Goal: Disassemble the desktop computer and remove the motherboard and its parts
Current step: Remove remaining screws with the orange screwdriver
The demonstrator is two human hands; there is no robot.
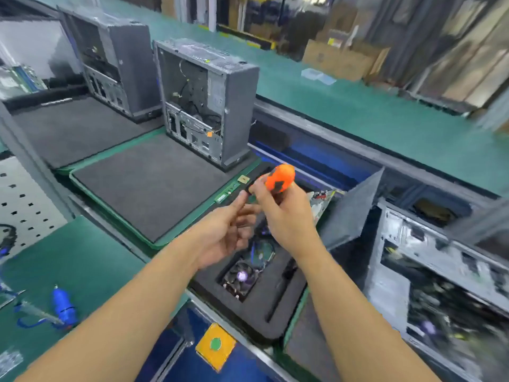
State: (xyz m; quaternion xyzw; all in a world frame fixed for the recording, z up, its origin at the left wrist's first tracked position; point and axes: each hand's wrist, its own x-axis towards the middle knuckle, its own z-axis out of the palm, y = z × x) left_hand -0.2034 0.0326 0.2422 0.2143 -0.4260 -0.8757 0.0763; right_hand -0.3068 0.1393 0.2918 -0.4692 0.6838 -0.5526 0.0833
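Right hand (286,216) grips orange screwdriver (279,179) — left hand (223,235) beside.

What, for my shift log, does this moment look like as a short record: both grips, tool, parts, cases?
Right grip: holds the orange screwdriver, handle up
Left grip: fingers relaxed beside it, nothing visibly held
Foam tray: fan in a pocket; memory stick at the far end
Near case: upright, side off, on a foam mat
Blue screwdriver: lying on the green mat, left
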